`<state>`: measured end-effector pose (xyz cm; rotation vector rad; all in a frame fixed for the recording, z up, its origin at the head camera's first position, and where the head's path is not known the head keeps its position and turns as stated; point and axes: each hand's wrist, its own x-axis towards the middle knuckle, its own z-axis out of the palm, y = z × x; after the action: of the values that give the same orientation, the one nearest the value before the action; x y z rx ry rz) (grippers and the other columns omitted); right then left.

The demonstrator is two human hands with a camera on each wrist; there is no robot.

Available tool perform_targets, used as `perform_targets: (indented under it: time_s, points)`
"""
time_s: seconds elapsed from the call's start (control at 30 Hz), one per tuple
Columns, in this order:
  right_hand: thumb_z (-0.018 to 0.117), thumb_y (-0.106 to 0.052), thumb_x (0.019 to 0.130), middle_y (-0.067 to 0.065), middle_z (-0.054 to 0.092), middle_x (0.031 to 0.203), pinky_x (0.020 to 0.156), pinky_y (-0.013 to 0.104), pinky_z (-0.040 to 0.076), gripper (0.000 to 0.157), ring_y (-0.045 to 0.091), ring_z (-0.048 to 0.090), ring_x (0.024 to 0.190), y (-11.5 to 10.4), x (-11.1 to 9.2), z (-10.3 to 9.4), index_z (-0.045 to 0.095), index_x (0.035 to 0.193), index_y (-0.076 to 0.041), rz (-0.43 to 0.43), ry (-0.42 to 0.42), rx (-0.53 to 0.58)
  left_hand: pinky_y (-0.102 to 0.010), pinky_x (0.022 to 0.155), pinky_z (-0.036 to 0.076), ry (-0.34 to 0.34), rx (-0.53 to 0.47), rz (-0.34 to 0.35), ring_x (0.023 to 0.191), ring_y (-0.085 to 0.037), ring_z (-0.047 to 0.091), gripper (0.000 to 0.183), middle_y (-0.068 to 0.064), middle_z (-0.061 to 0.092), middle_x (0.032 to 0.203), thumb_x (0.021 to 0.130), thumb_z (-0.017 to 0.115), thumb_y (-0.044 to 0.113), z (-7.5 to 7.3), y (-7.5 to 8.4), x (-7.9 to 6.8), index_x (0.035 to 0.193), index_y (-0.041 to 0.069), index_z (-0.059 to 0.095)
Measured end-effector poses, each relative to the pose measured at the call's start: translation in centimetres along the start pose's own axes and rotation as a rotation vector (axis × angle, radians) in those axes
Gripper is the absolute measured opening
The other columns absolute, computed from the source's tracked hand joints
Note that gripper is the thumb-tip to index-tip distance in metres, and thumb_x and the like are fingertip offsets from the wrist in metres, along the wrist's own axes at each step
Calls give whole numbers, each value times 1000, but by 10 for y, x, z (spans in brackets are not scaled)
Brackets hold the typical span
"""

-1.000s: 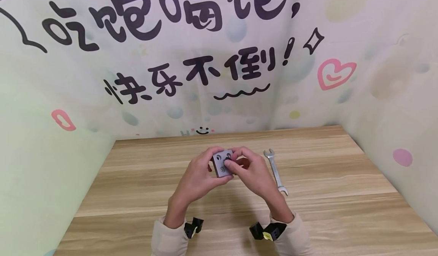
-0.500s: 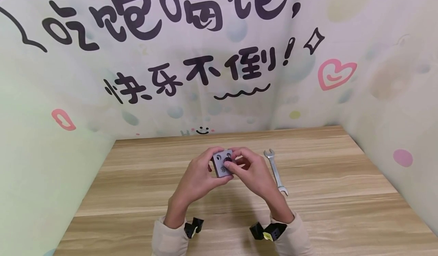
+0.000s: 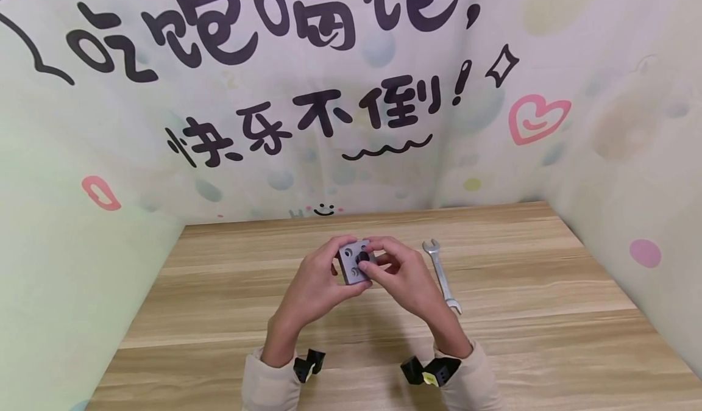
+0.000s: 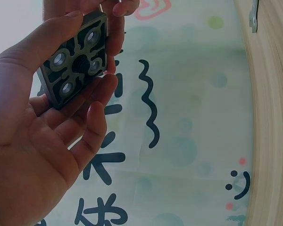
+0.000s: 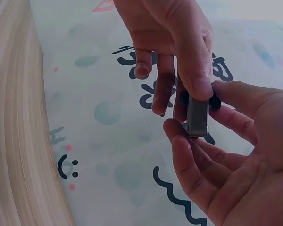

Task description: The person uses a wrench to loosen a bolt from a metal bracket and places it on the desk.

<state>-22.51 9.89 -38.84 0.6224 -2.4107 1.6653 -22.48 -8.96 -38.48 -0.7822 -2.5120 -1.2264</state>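
Note:
A square grey plate [image 3: 349, 269] with several round holes is held tilted above the table. My left hand [image 3: 312, 283] grips it by its edges, thumb on the near edge and fingers behind. The plate's ribbed back [image 4: 63, 84] shows in the left wrist view, with a dark stud in its middle. At the centre of the front face sits a black round knob [image 3: 362, 257], pinched between thumb and index finger of my right hand [image 3: 406, 274]. Edge-on in the right wrist view, black parts stick out on both sides of the plate [image 5: 197, 120].
A silver double open-ended wrench [image 3: 441, 275] lies on the wooden table [image 3: 521, 289], just right of my right hand. Behind the table rises a printed cloth backdrop [image 3: 274, 179], with pale side walls left and right.
The plate and both hands have shifted very slightly left. My right index finger and thumb have moved around the black knob, and more of the knob shows now.

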Motion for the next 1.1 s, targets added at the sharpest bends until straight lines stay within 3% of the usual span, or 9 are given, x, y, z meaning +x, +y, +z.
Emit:
perform_targets:
  time_s: [0.57,1.1]
  points:
    - [68,-7,92,11,62,130,71,26,57,25,21,69,92,0,-1,-4,70,117,-8,-24,-46,-9,-23,66,48,6,11,-1,81,-11,55,66,-2,67,112,74,89,20,-1,0,0,130,8,56]
    - [67,-2,92,16,61,132,72,25,56,29,25,65,98,1,0,-8,71,121,-4,-70,-80,-5,-23,65,48,-5,14,-14,80,-11,55,68,-3,66,113,74,89,20,0,-1,0,132,5,56]
